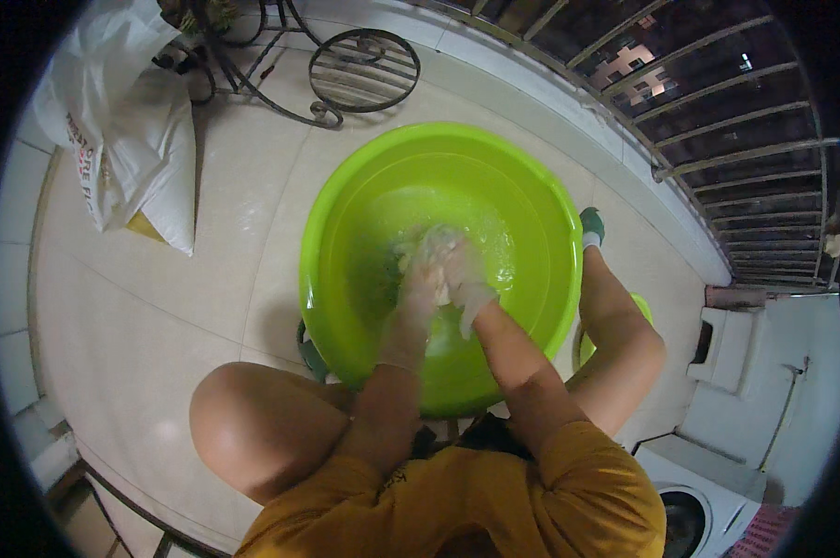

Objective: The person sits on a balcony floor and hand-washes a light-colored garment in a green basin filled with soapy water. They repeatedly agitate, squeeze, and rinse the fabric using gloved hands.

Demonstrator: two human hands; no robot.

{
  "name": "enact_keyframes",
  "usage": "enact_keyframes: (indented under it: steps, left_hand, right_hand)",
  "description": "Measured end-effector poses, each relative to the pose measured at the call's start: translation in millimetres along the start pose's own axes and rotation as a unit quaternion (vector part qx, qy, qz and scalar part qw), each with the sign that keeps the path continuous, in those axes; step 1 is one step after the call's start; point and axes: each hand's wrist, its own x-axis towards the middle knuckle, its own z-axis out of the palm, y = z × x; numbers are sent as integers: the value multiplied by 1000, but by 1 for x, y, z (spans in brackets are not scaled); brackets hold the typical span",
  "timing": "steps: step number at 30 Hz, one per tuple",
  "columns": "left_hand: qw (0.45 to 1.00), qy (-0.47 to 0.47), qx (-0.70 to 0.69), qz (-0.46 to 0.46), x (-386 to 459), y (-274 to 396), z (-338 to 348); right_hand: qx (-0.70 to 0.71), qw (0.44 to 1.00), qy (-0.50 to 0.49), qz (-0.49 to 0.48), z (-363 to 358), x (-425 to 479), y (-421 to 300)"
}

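Observation:
A large green plastic basin [364, 174] with shallow water in it stands on the floor between my knees. Over its middle my left hand [420, 282] and my right hand [462, 268] are pressed together, both in thin translucent plastic gloves. Between the palms and fingers shows a pale, crumpled lump [439, 289], blurred by motion; whether it is cloth or something else I cannot tell. Which hand grips it is hidden by the blur. A dark patch lies in the basin at the left of my hands.
A white woven sack [141, 139] leans at the upper left beside a black metal plant stand [364, 70]. Metal railing bars [727, 104] run along the right. A smaller green container [587, 349] is partly behind my right leg. A white washing machine [706, 488] stands at lower right.

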Motion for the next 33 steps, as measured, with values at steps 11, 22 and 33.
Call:
enact_keyframes:
  steps: [11,22,33]
  left_hand:
    - [990,-8,112,87,-74,38,23]
    - [933,-124,294,166,-77,32,20]
    - [875,-177,354,278,-106,46,45]
  right_hand:
    - [-32,995,99,11,-14,10,3]
    - [-195,956,64,-211,54,-13,45]
    - [-148,948,269,82,-83,-8,51]
